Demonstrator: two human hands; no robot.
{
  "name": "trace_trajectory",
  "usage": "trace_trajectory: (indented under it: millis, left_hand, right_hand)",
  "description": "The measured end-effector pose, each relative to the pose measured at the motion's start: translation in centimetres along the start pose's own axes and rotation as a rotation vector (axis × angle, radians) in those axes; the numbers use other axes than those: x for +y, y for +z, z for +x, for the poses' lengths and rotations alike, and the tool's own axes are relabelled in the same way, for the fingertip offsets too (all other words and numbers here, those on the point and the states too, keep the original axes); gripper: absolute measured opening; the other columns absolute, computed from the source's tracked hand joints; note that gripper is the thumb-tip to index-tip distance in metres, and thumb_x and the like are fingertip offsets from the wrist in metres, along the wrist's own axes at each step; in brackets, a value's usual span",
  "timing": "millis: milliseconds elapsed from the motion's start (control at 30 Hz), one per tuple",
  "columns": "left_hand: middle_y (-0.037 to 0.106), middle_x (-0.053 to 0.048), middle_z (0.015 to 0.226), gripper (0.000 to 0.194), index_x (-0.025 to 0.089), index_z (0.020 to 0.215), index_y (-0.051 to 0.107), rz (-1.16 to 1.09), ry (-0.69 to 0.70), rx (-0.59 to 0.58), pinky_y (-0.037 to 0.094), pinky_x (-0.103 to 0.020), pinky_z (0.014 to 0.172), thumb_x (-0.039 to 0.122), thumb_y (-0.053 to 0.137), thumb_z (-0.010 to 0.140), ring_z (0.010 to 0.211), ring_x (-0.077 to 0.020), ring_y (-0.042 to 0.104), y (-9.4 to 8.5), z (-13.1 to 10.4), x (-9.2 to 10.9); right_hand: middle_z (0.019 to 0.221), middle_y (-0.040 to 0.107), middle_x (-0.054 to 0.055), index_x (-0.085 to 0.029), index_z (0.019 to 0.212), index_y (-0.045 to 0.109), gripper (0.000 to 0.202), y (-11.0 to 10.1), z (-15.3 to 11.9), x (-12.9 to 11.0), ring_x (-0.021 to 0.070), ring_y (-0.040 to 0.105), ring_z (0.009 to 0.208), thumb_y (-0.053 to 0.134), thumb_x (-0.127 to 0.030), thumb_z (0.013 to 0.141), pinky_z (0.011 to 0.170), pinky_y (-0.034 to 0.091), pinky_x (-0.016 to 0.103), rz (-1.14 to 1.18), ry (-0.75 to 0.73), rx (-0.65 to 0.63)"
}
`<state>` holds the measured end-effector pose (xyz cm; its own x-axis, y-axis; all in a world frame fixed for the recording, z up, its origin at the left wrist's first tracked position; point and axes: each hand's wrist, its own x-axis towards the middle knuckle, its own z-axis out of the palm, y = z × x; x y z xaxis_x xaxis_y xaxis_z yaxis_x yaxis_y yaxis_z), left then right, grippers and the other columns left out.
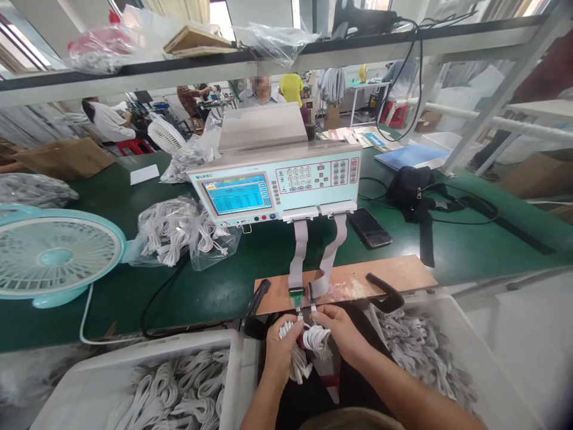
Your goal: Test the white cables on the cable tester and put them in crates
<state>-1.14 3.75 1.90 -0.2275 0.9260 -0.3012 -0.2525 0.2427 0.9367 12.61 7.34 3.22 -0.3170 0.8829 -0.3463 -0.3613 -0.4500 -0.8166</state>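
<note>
My left hand (285, 341) is closed round a coiled white cable, its plug end at the small green circuit board (296, 300). Beside it my right hand (335, 327) pinches the other white connector at the end of the second grey ribbon cable (329, 263). The coiled white cable (317, 337) hangs between both hands, with more loops below. Both ribbons run down from the tester (277, 185), whose blue screen is lit. A wooden board (349, 283) lies under the ribbon ends.
White bins of coiled cables stand at the left (235, 370) and right (481, 352). A blue fan (56, 257), bagged cables (168, 230), a phone (369, 228) and a black bag (409, 188) are on the green table (215, 298). People sit beyond the shelf.
</note>
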Motion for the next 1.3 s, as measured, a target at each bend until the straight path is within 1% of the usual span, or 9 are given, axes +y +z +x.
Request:
trace_trajectory:
  millis: [100,467,600,700,833,1000,1067,1133,1300]
  left_hand:
    - [0.054,0.004,0.051,0.022,0.014,0.067,0.060,-0.045,-0.010,0.061,0.040,-0.017,0.045,0.033,0.072,0.066,0.045,-0.0071,0.045,0.4,0.1,-0.4]
    - [0.049,0.006,0.047,0.026,0.014,0.062,0.057,-0.122,-0.066,0.127,0.036,-0.016,0.040,0.034,0.073,0.062,0.041,-0.0056,0.042,1.3,-0.3,0.5]
    - [0.050,0.007,0.049,0.026,0.015,0.064,0.056,-0.189,-0.070,0.189,0.036,-0.017,0.042,0.035,0.073,0.064,0.043,-0.0064,0.043,1.8,-0.6,-0.1]
    - [0.048,0.007,0.049,0.029,0.015,0.062,0.054,-0.226,-0.047,0.216,0.035,-0.017,0.043,0.037,0.073,0.064,0.044,-0.0063,0.042,2.3,-0.7,-0.4]
    - [0.046,0.007,0.048,0.032,0.015,0.060,0.052,-0.204,-0.009,0.205,0.033,-0.017,0.044,0.039,0.073,0.066,0.044,-0.0058,0.039,2.6,-0.8,-0.1]
    - [0.043,0.007,0.047,0.035,0.015,0.055,0.049,-0.138,0.031,0.157,0.031,-0.017,0.042,0.041,0.069,0.069,0.042,-0.0058,0.038,2.2,-0.6,0.1]
    - [0.045,0.006,0.048,0.036,0.015,0.055,0.050,-0.122,0.007,0.130,0.031,-0.018,0.040,0.042,0.070,0.066,0.040,-0.0061,0.039,1.9,-0.4,0.3]
    - [0.047,0.005,0.047,0.036,0.015,0.056,0.054,-0.100,-0.014,0.127,0.029,-0.018,0.038,0.045,0.072,0.062,0.037,-0.0063,0.038,1.9,-0.1,0.5]
    - [0.045,0.005,0.044,0.035,0.014,0.054,0.059,-0.082,0.033,0.166,0.027,-0.019,0.037,0.046,0.074,0.057,0.036,-0.0068,0.037,2.2,0.3,1.3]
  right_hand:
    - [0.054,0.053,-0.002,-0.013,0.059,0.059,0.035,-0.1,0.1,-0.1,0.0093,0.041,0.050,0.078,-0.042,0.060,0.052,0.031,0.023,-0.010,0.002,-0.008]
    - [0.051,0.049,-0.003,-0.013,0.057,0.057,0.035,-0.4,0.2,0.0,0.0089,0.037,0.049,0.077,-0.042,0.062,0.052,0.028,0.023,-0.029,0.004,-0.021]
    - [0.052,0.050,-0.003,-0.013,0.058,0.058,0.037,-0.3,0.1,-0.1,0.0097,0.040,0.049,0.076,-0.045,0.063,0.053,0.030,0.023,-0.041,-0.005,-0.035]
    - [0.053,0.052,-0.002,-0.013,0.058,0.059,0.038,-0.3,0.2,-0.1,0.0104,0.042,0.050,0.076,-0.047,0.063,0.053,0.032,0.024,-0.022,0.002,-0.055]
    - [0.057,0.057,0.001,-0.013,0.065,0.064,0.040,-0.1,0.1,-0.1,0.0136,0.049,0.053,0.076,-0.051,0.062,0.055,0.037,0.025,-0.037,0.014,-0.052]
    - [0.058,0.060,0.003,-0.013,0.069,0.067,0.043,0.0,-0.1,0.2,0.0178,0.054,0.055,0.074,-0.055,0.062,0.056,0.041,0.029,-0.050,0.005,-0.053]
    - [0.060,0.060,0.004,-0.013,0.071,0.068,0.045,-0.1,0.0,0.5,0.0183,0.055,0.055,0.073,-0.056,0.062,0.056,0.041,0.029,-0.045,-0.012,-0.050]
    - [0.062,0.062,0.005,-0.014,0.072,0.069,0.045,-0.2,0.2,0.9,0.0186,0.055,0.056,0.073,-0.057,0.061,0.056,0.041,0.029,-0.040,-0.036,-0.043]
    - [0.063,0.063,0.004,-0.014,0.072,0.071,0.038,-0.2,0.5,1.2,0.0171,0.054,0.058,0.077,-0.051,0.061,0.058,0.039,0.026,-0.008,-0.076,-0.068]
